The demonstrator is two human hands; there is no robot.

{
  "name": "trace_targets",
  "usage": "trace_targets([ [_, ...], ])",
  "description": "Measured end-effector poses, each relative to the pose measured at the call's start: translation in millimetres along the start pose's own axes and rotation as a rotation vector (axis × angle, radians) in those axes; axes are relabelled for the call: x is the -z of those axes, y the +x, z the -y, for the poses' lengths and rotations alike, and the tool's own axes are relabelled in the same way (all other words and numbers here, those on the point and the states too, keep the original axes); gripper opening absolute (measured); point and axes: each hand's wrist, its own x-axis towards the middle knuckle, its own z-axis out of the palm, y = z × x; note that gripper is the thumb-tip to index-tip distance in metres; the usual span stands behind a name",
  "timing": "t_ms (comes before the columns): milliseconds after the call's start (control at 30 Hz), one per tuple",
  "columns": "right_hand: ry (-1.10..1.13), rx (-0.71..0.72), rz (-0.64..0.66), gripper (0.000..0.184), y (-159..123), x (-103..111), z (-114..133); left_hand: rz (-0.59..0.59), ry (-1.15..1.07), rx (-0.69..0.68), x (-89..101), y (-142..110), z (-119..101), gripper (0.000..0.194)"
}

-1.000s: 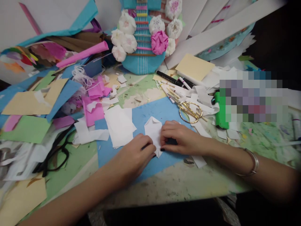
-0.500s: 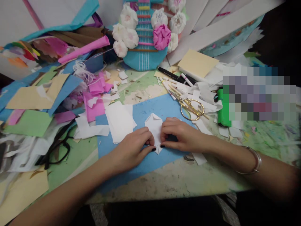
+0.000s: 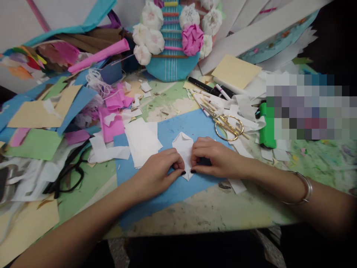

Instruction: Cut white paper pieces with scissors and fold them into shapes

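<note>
A small piece of folded white paper (image 3: 184,152) lies on a blue sheet (image 3: 167,203), its far and near corners turned in. My left hand (image 3: 164,167) pinches its left edge near the front, fingers curled. From the other side, my right hand (image 3: 213,158) grips the right edge with thumb and curled fingers. Both thumb tips nearly meet at the near point of the paper. Beside my left hand rests a stack of white paper pieces (image 3: 141,141). Beyond my right hand lie scissors with gold handles (image 3: 228,128).
Behind stands a blue guitar-shaped craft (image 3: 171,69) with paper flowers. A green object (image 3: 267,126), black markers (image 3: 202,86) and a cream card (image 3: 237,70) are at the right. Coloured paper scraps (image 3: 36,143), white string (image 3: 97,82) and a black strap (image 3: 69,175) crowd the left.
The view has shifted slightly. My hands keep almost the same pinch on the folded white paper, with little visible movement.
</note>
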Motion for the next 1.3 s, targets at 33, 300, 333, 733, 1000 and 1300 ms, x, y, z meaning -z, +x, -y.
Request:
trace_targets([
  [33,0.0,0.001,0.0,0.01,0.1,0.0,0.0,-0.007,-0.002,-0.003,-0.1,0.1,0.3,0.006],
  [300,0.003,0.004,-0.005,0.011,0.1,0.3,-0.7,-0.015,-0.011,0.002,-1.1,-1.6,1.7,0.008],
  [333,0.003,0.003,-0.005,0.011,0.1,0.2,-0.8,-0.012,-0.006,0.001,-1.1,-1.9,1.4,0.008],
  [733,0.005,0.0,-0.007,0.01,-0.4,-0.2,-1.3,-0.006,0.025,-0.004,-0.6,-1.5,-1.0,0.009],
  [1000,0.009,0.007,-0.008,0.01,-0.4,-0.3,-1.8,0.011,0.032,-0.003,0.1,-2.2,-1.4,0.009],
  [1300,0.009,-0.004,-0.005,0.008,1.0,-0.3,-0.7,-0.008,0.072,-0.021,-2.8,-2.1,-0.8,0.007],
])
